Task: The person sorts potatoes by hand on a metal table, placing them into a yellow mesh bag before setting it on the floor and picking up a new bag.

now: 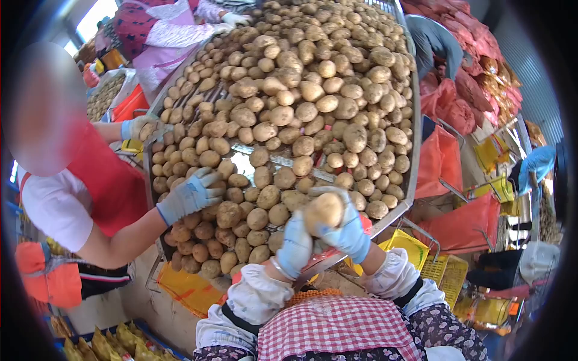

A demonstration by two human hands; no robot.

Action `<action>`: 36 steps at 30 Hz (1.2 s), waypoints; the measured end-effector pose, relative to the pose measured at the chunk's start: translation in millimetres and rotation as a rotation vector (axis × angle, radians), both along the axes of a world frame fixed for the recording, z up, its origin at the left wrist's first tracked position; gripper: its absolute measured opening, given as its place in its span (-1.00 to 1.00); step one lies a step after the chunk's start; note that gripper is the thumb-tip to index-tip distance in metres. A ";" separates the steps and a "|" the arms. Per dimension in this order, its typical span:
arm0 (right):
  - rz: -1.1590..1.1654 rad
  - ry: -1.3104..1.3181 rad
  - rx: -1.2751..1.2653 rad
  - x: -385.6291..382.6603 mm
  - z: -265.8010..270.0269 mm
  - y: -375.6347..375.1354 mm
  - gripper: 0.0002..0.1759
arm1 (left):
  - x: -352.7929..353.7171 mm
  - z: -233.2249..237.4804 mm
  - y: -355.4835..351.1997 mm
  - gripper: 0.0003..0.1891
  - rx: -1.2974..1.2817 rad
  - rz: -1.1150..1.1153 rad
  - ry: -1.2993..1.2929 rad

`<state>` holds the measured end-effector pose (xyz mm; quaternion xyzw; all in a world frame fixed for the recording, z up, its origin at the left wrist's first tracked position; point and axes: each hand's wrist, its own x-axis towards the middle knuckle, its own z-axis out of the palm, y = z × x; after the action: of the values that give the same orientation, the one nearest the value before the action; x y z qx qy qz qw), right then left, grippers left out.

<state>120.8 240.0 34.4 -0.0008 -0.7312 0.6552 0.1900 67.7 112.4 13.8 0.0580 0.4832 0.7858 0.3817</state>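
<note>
1. The left hand [295, 243] and right hand [348, 233], both in blue gloves, share one potato [324, 210]. Each grip is closed on it: the left cups it from below and beside, and the right curls over its top and far side.
2. The potato is held up just over the near end of the table [414, 150], clear of the heap and close to the wearer's chest.
3. White gathered sleeves cover both forearms, with a red-and-white checked apron [337, 325] below them.
4. The table is a long metal tray with a raised rim, running away up the view. It is heaped with potatoes [301, 90], and bare metal shows in a gap near its middle.
5. A co-worker in a red top [111, 180] reaches in from the left. One blue-gloved hand [191, 194] lies on the potatoes near the left rim, and the other glove [137, 126] is at the same rim, farther up.
6. At the far end, a person in pink rests a white glove [232, 18] by the heap.
7. Right of the table hang orange sacks [460, 225], with yellow crates [409, 246] just below the rim. A person in blue [433, 39] bends over near the far right corner.
</note>
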 end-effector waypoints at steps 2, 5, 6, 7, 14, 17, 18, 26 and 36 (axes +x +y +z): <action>-0.138 -0.076 -0.307 3.1 1.9 3.7 -0.25 | 7.2 -7.7 2.1 -0.69 -0.179 -0.073 0.350; -0.202 -0.085 -0.593 22.1 5.5 25.4 -0.32 | 8.2 23.7 -12.0 -0.70 -0.476 -0.285 0.395; -0.169 -0.146 -0.689 35.5 2.0 42.6 -0.32 | 12.4 19.5 -23.4 -0.73 -0.422 -0.303 0.438; -0.087 -0.189 -0.856 54.6 8.9 58.1 -0.38 | 15.0 15.2 -33.8 -0.75 -0.364 -0.320 0.484; -0.371 -0.217 -1.093 189.0 -41.3 140.3 -0.45 | -51.4 -16.2 -119.3 -0.27 -1.256 0.412 1.257; -0.599 -0.534 -0.747 232.3 -84.9 164.0 -0.59 | -74.0 -4.9 -103.5 -0.23 -1.462 0.078 1.044; -0.711 -0.592 -0.001 233.5 -91.0 162.8 -0.56 | -85.9 -21.5 -107.2 -0.20 -1.453 0.083 1.095; -0.282 -0.320 -0.077 114.9 -4.0 58.8 -0.48 | -37.3 21.9 -107.3 -0.04 0.272 0.289 0.104; 0.050 -0.420 -0.456 -11.5 -3.6 -67.7 -0.58 | -3.6 4.3 -120.8 -0.24 -0.491 0.054 1.377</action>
<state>109.3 172.4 30.8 -0.1607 -0.5883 0.7924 0.0133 64.1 -8.4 18.1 0.4396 0.7773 0.4494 -0.0258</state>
